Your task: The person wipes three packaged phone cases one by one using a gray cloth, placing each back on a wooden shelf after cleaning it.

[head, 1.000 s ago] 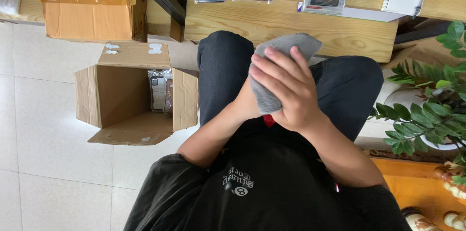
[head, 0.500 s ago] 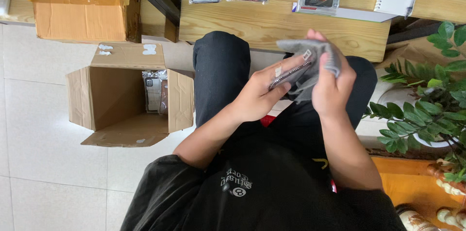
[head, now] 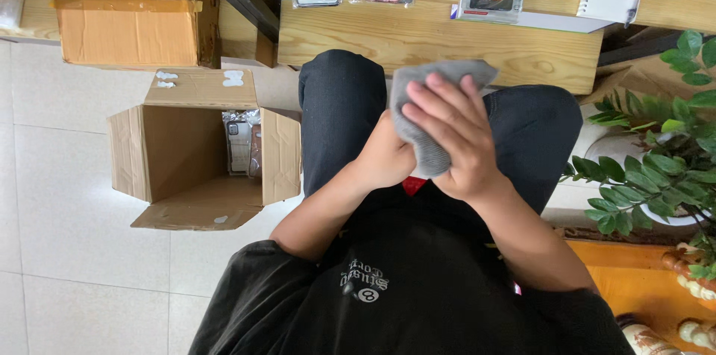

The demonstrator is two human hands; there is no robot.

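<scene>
Over my lap, my right hand (head: 455, 139) presses a grey cloth (head: 425, 112) flat against whatever my left hand (head: 384, 161) cups beneath it; that thing is hidden. I judge this a wiping step. Next, it needs firm rubbing with a steady grip underneath.

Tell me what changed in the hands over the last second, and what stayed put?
Half a second ago both hands had spread apart, exposing a flat item under the grey cloth. Now the right hand has closed back over the cloth, pressing it against the left hand, and the item is hidden again. The open cardboard box, the wooden table and the plant stayed put.
</scene>
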